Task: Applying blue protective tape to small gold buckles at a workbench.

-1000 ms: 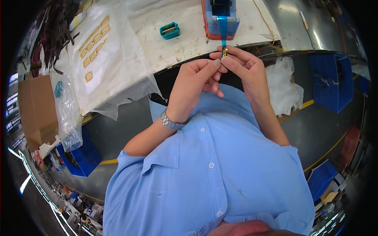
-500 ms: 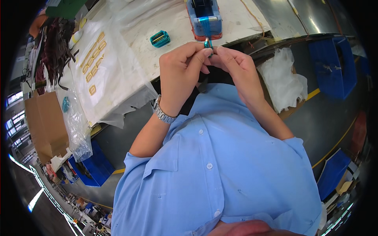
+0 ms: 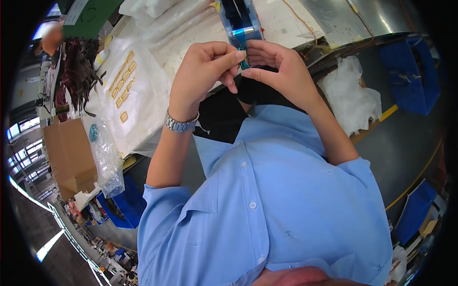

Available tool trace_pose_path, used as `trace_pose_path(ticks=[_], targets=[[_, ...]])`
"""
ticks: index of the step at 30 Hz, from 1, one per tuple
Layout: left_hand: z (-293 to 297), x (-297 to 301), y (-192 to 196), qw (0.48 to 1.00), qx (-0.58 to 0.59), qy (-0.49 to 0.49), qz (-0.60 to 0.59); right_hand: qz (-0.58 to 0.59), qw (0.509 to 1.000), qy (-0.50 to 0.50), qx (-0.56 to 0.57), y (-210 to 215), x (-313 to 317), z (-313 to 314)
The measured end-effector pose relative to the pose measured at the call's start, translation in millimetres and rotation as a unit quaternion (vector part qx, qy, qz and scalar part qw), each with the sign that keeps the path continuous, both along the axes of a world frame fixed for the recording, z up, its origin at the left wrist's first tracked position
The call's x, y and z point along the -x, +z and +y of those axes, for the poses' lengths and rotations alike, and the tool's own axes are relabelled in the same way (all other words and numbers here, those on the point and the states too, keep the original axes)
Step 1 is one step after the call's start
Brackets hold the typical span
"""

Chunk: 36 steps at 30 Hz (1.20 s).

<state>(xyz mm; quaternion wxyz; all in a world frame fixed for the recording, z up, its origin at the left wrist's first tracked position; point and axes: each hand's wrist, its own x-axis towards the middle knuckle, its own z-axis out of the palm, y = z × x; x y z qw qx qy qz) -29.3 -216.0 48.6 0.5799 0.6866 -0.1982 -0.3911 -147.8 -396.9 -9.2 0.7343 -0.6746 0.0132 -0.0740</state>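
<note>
My left hand [image 3: 200,69], with a metal watch on its wrist, pinches a small piece wrapped in shiny teal tape [image 3: 245,63] between thumb and fingers. Most of that piece is covered, so its kind cannot be made out. A strip of teal tape [image 3: 241,40] runs from it up to the blue tape dispenser [image 3: 249,34] just beyond. Close on the other side is my right hand [image 3: 286,71], its fingers stretched out behind the tape and its thumb held apart below. Several gold ring-shaped buckles [image 3: 125,76] lie in rows on white sheeting to the left.
The white worktable [image 3: 291,28] ends just before my body. A cardboard box [image 3: 71,155] and a clear plastic bag [image 3: 109,164] stand at left, above a blue bin [image 3: 125,205]. White crumpled sheeting [image 3: 350,95] and another blue bin [image 3: 412,78] are at right.
Both hands have shifted a little left. The right hand's fingers have spread from a pinch. A teal-wrapped bundle on the table is now hidden behind my left hand.
</note>
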Motion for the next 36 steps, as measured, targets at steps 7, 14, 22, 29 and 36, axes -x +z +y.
trace_pose_path(ticks=[7, 14, 22, 29, 36], targets=[[0, -7, 4, 1.000, -0.008, -0.013, 0.024, -0.022, 0.999, 0.011, -0.037, -3, -7, 6], [-4, 32, 7, 0.943, -0.113, 0.109, -0.294, -0.101, 0.991, -0.082, -0.015, -18, -9, 22], [6, 43, 0, 0.868, -0.052, 0.090, -0.486, -0.048, 0.991, -0.043, -0.117, -10, -8, 20], [-1, 43, -34, 0.782, 0.043, 0.115, -0.612, -0.059, 0.982, -0.095, -0.155, -7, -8, 30], [-3, 39, -26, 0.791, 0.018, 0.097, -0.604, -0.023, 0.989, -0.108, -0.098, -8, -10, 25]])
